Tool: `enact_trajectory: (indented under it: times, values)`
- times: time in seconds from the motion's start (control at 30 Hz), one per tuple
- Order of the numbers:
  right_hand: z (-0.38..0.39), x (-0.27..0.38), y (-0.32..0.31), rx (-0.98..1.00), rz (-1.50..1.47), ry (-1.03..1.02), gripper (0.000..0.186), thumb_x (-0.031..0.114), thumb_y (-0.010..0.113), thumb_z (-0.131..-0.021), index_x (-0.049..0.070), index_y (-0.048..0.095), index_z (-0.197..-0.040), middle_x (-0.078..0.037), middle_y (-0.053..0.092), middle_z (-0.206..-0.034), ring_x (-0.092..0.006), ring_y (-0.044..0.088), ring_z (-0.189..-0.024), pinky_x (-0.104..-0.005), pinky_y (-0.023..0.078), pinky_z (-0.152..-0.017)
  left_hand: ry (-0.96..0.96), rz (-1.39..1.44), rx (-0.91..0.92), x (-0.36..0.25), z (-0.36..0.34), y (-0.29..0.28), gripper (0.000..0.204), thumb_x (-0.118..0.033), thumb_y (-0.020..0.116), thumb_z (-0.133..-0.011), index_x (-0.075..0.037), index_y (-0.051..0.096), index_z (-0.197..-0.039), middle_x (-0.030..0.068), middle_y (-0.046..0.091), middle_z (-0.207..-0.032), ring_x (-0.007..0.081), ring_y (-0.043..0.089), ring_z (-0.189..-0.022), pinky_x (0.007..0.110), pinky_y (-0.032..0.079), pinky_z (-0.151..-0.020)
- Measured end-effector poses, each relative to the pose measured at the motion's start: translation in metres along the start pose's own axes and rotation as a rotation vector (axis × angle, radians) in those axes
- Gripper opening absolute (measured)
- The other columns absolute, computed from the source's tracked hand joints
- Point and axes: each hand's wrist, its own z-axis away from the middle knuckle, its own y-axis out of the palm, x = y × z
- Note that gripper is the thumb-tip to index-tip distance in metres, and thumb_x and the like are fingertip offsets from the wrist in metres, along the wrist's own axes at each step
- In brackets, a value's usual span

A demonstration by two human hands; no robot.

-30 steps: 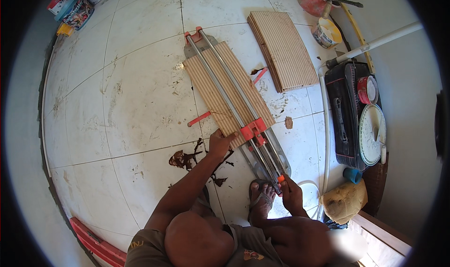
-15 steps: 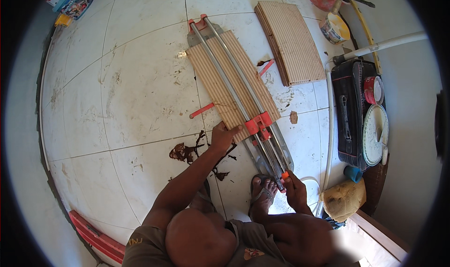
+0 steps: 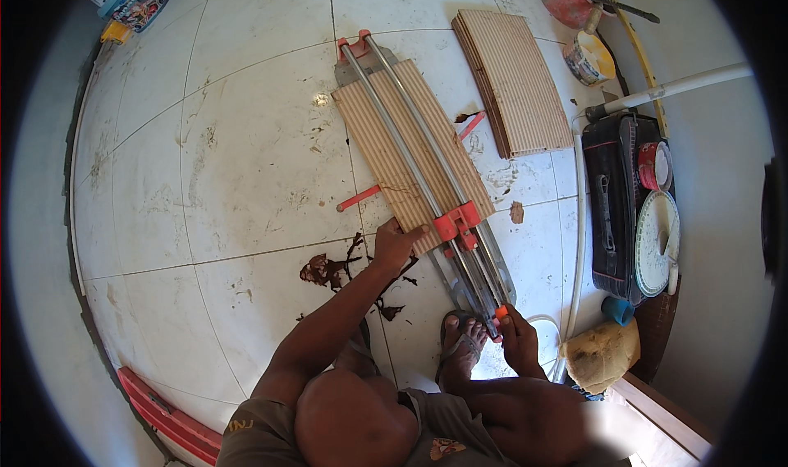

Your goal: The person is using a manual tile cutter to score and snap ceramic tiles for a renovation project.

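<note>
A tile cutter with twin steel rails (image 3: 421, 162) and a red carriage (image 3: 455, 219) lies on the floor, a brown ridged tile (image 3: 369, 139) under its rails. My left hand (image 3: 394, 245) grips the tile's near left corner, thumb across the top. My right hand (image 3: 517, 340) is closed on the orange-tipped handle (image 3: 501, 313) at the cutter's near end, beside my sandalled foot (image 3: 458, 340). A stack of similar tiles (image 3: 513, 81) lies to the upper right.
A black case (image 3: 611, 212) carrying a red tin and a round lid lies along the right wall with white pipes (image 3: 698, 79), a blue cup (image 3: 617, 309) and buckets (image 3: 587, 57). More containers (image 3: 135, 3) stand upper left, red bars (image 3: 164, 414) lower left.
The view has shifted a little over the last second. My hands keep their grip on the tile and the handle; the cutter shows no clear movement.
</note>
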Motion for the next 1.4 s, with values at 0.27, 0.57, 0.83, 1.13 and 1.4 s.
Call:
enact_trajectory:
  times: [0.27, 0.57, 0.83, 1.13, 1.4]
  values:
    - [0.001, -0.005, 0.002, 0.013, -0.055, -0.006, 0.043, 0.027, 0.048, -0.107, -0.001, 0.055, -0.139, -0.010, 0.070, -0.095, -0.0123, 0.064, -0.077, -0.0281, 0.053, -0.066, -0.030, 0.089, -0.024, -0.001, 0.001, 0.002, 0.039, -0.008, 0.081, -0.084, 0.004, 0.063, -0.117, 0.0112, 0.071, -0.104, 0.0159, 0.068, -0.086, 0.031, 0.056, -0.075]
    - [-0.002, -0.025, 0.012, -0.101, 0.091, -0.138, 0.038, 0.022, 0.050, -0.106, 0.000, 0.058, -0.135, -0.011, 0.070, -0.088, -0.0136, 0.064, -0.072, -0.0294, 0.053, -0.065, 0.003, 0.085, -0.023, -0.004, 0.003, 0.003, 0.042, -0.008, 0.081, -0.085, 0.004, 0.060, -0.119, 0.0100, 0.071, -0.106, 0.0168, 0.069, -0.086, 0.030, 0.057, -0.072]
    - [0.000, 0.004, 0.008, -0.146, 0.163, -0.168, 0.033, 0.017, 0.053, -0.103, 0.001, 0.062, -0.131, -0.018, 0.071, -0.090, -0.0262, 0.071, -0.077, -0.0352, 0.054, -0.071, -0.031, 0.059, -0.003, -0.011, 0.006, 0.004, 0.039, -0.010, 0.080, -0.087, 0.003, 0.063, -0.119, 0.0103, 0.071, -0.108, 0.0149, 0.068, -0.089, 0.030, 0.055, -0.077]
    - [0.003, 0.016, 0.002, -0.129, 0.205, -0.135, 0.033, 0.017, 0.054, -0.103, 0.001, 0.062, -0.131, -0.019, 0.073, -0.091, -0.0293, 0.073, -0.080, -0.0374, 0.056, -0.072, 0.003, 0.014, 0.058, -0.005, 0.005, -0.003, 0.034, -0.022, 0.075, -0.093, 0.001, 0.063, -0.115, 0.0059, 0.070, -0.098, 0.0099, 0.065, -0.078, 0.027, 0.053, -0.066]
    - [-0.064, 0.093, 0.016, -0.114, 0.256, -0.209, 0.033, 0.022, 0.054, -0.102, 0.005, 0.062, -0.129, -0.025, 0.069, -0.087, -0.0398, 0.070, -0.078, -0.0441, 0.054, -0.068, 0.003, 0.059, 0.126, -0.002, 0.000, -0.010, 0.033, -0.028, 0.072, -0.096, -0.004, 0.063, -0.117, 0.0018, 0.068, -0.095, 0.0084, 0.066, -0.077, 0.026, 0.055, -0.062]
